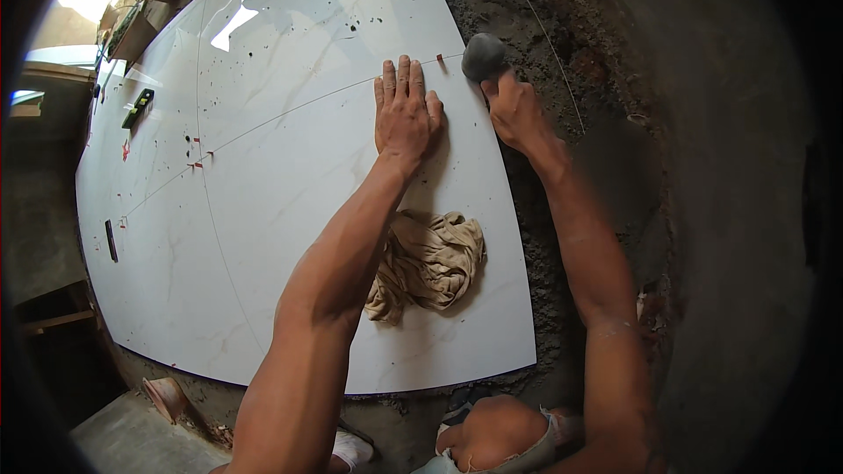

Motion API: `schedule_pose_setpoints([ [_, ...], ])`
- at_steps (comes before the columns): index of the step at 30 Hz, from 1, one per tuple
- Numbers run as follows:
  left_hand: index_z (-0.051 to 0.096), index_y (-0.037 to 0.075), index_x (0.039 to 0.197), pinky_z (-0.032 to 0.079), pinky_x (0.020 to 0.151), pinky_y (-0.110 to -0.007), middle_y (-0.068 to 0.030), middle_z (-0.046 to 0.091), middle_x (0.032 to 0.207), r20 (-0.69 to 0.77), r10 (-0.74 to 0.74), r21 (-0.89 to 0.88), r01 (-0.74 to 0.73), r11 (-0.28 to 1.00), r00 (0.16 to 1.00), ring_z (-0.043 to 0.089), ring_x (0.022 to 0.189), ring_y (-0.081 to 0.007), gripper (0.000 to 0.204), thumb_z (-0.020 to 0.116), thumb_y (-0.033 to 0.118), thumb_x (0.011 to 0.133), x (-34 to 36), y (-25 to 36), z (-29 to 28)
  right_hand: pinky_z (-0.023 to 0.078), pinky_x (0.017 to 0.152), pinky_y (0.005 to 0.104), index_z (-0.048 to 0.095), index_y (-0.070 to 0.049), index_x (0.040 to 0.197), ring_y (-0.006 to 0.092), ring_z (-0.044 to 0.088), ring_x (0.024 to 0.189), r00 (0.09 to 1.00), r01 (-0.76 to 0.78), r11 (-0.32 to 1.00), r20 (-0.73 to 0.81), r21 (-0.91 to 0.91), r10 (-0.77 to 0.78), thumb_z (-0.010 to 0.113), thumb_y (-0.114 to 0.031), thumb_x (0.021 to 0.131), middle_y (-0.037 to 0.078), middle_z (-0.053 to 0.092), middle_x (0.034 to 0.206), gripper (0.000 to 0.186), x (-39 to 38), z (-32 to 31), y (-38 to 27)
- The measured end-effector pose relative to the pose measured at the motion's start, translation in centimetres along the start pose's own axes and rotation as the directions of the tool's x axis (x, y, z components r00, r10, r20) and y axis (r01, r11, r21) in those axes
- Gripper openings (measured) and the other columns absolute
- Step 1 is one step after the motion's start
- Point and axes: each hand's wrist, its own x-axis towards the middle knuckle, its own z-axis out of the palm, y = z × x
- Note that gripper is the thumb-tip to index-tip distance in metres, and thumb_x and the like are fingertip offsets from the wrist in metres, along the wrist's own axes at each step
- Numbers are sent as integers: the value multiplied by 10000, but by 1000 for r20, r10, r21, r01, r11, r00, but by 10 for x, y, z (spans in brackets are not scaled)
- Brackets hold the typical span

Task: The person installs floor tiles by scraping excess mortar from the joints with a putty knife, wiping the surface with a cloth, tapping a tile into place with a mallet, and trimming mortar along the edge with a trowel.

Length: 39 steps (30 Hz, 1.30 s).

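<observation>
My left hand (407, 110) lies flat with fingers extended on a glossy white marble-patterned tile (334, 175), just left of a small red spacer (441, 62). My right hand (518, 114) is closed on a rubber mallet, its dark rounded head (483, 57) at the tile’s right edge. A crumpled beige cloth (443, 259) lies on the tiles below my left hand, partly hidden by my forearm.
Dark mortar (615, 167) with a string runs along the right, beside a grey wall (738, 211). A small level (138, 108) and a dark bar (111, 240) lie on the left tiles. My bare knee (496, 430) is at bottom. A container (165, 399) sits lower left.
</observation>
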Motion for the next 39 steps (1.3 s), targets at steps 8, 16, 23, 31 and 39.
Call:
schedule_pose_setpoints([
  [8,449,21,1520,242,1247,-529,-187,421,1595,-49,42,89,-38,995,998,305,1517,-409,599,526,308,1001,-4,-2,4,558,665,497,538,-14,1124,436,710,768,981,-36,988,-183,148,63,524,-284,1060,245,705,921,278,-27,-6,36],
  [16,430,164,1561,197,1239,-611,-139,396,1614,29,117,117,-119,986,993,277,1519,-430,605,546,375,1006,6,-3,-5,334,414,215,442,-139,936,14,370,522,905,-203,304,60,931,421,556,-303,1074,-55,416,724,243,-63,-45,35],
  [23,401,334,1579,-3,1071,-875,-85,26,1736,121,222,58,-230,971,967,-72,1555,-504,625,535,528,1001,17,12,-13,332,409,214,443,-127,923,11,371,503,896,-113,288,-28,951,442,549,-301,1081,-60,429,711,258,-110,-64,24],
  [31,486,326,1531,-24,1028,-907,-63,42,1740,136,139,133,-157,979,981,-40,1573,-456,603,534,593,993,32,17,-1,318,410,215,452,-123,871,14,355,492,884,-35,312,-116,949,454,567,-287,1071,-60,398,661,283,-130,-61,27],
  [39,565,303,1469,-13,1035,-905,-76,75,1737,77,210,152,-220,964,975,-11,1574,-454,567,570,590,980,27,15,6,323,459,247,451,-125,779,26,365,529,710,319,308,-442,896,549,604,-264,1040,-44,416,660,332,-96,-79,37],
])
